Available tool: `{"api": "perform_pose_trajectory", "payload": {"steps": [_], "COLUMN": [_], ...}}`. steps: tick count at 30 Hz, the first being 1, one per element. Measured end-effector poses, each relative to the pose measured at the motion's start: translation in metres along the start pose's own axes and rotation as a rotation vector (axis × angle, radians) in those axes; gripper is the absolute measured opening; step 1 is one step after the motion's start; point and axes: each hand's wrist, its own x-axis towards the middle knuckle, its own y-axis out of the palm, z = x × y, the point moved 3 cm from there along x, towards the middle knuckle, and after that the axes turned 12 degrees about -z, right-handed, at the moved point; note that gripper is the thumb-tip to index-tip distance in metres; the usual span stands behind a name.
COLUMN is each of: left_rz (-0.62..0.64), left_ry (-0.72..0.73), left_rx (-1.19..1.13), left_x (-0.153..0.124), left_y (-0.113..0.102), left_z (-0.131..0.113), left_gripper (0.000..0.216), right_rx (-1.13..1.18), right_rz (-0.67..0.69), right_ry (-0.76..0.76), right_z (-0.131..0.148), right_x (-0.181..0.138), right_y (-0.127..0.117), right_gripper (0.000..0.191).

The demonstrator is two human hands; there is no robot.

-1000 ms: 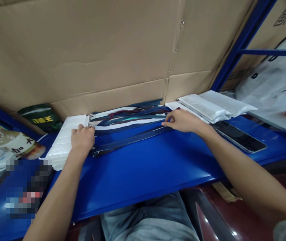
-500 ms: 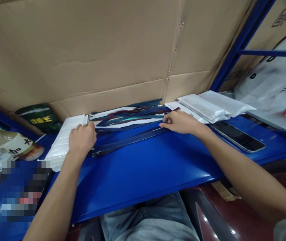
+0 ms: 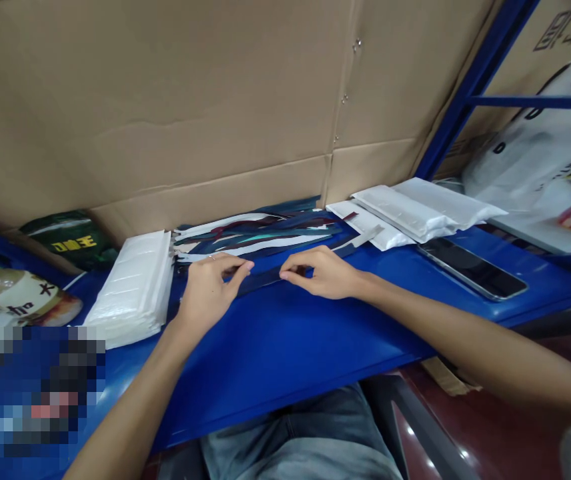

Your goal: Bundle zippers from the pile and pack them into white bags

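Observation:
A long dark blue strip (image 3: 265, 279) lies across the blue shelf (image 3: 290, 340), running up to the right. My left hand (image 3: 210, 290) pinches it near its left part, thumb and fingers together. My right hand (image 3: 320, 272) pinches the same strip a little to the right, fingers curled on it. Behind both hands lies a pile of mixed blue, white, teal and maroon strips (image 3: 255, 233) against the cardboard wall.
A stack of white packets (image 3: 133, 287) sits left of my hands. More white packets (image 3: 415, 210) and a black phone (image 3: 470, 267) lie to the right. Cardboard (image 3: 190, 100) walls the back. A bottle (image 3: 20, 300) and green bag (image 3: 73, 240) are far left.
Both hands have moved inward along the dark strip, from its two ends toward its middle, and now sit close together. The strip's right end now lies bare near the white packets.

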Motion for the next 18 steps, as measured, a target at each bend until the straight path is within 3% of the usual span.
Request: {"api": "perform_pose_trajectory", "payload": {"steps": [5, 14, 18], "left_rz": [0.053, 0.127, 0.121], "left_ry": [-0.055, -0.152, -0.091], "left_rx": [-0.121, -0.295, -0.277], "left_x": [-0.006, -0.017, -0.017], "left_y": [0.011, 0.027, 0.028], "left_z": [-0.017, -0.022, -0.023], "left_gripper": [0.023, 0.024, 0.019], "right_rx": [0.03, 0.121, 0.12], "right_rz": [0.02, 0.029, 0.02], "right_ry": [0.018, 0.084, 0.111], "right_z": [-0.001, 0.001, -0.001], "right_x": [0.0, -0.001, -0.002], "right_y": [0.007, 0.013, 0.014], "right_gripper": [0.029, 0.028, 0.027]}}
